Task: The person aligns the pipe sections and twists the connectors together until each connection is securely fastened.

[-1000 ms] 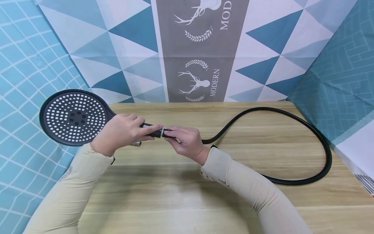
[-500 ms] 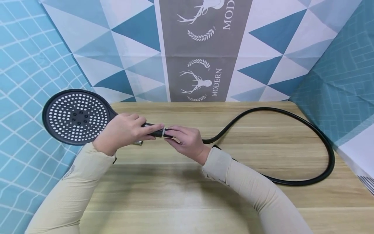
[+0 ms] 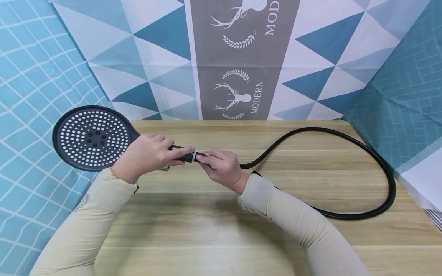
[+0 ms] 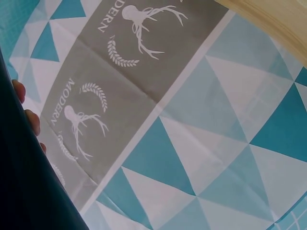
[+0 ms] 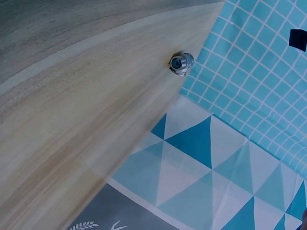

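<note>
A black shower head [image 3: 92, 138] with a round face of white nozzles is held up at the left in the head view. My left hand [image 3: 143, 156] grips its handle [image 3: 184, 155], the index finger lying along it. Against the handle's end, beside a silver ring [image 3: 194, 156], my right hand [image 3: 223, 168] pinches the end of a black shower hose [image 3: 386, 172]. How deeply hose and handle are joined is covered by the fingers. In the left wrist view, fingertips [image 4: 32, 120] curl around a dark edge.
A small chrome fitting [image 5: 181, 63] rests on the wooden table [image 3: 214, 230], mostly behind my left hand in the head view. The hose loops across the table's right side. Patterned cloth [image 3: 235, 61] hangs at the back, with blue tiled sheeting [image 3: 31, 153] at the left.
My right thumb and fingers have shifted at the hose end, the thumb now lying over the joint. The left hand keeps its grip on the handle. The head view has drifted slightly.
</note>
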`<state>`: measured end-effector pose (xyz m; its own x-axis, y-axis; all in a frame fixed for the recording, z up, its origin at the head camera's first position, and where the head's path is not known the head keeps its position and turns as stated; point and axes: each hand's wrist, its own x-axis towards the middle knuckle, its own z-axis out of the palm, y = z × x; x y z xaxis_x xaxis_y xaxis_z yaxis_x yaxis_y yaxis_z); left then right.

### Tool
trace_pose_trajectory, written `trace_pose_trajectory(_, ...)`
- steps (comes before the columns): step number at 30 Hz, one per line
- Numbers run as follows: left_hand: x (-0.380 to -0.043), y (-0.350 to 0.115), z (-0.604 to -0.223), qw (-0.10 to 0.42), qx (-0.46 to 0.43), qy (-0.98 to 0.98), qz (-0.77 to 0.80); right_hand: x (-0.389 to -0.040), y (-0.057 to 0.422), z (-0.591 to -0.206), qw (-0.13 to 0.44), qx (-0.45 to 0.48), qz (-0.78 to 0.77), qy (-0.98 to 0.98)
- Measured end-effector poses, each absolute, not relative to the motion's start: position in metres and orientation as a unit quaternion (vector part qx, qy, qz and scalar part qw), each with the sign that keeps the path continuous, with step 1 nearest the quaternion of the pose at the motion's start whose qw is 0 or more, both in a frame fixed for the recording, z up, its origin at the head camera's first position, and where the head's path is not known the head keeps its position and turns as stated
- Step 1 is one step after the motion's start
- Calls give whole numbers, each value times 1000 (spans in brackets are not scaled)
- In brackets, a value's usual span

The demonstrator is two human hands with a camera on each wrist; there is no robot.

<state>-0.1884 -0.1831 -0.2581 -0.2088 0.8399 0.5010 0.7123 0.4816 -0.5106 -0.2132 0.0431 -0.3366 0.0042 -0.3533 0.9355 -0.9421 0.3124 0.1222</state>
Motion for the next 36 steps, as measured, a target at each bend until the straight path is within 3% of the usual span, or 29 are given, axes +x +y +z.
trace_pose_trajectory(16, -189, -183, -259, 381, -492, -778, 86, -214, 45, -335, 472, 494, 295, -668)
trace_pose_trajectory(36, -192, -184, -263, 385, -490, -778, 81, -219, 42, -337, 493, 505, 296, -644)
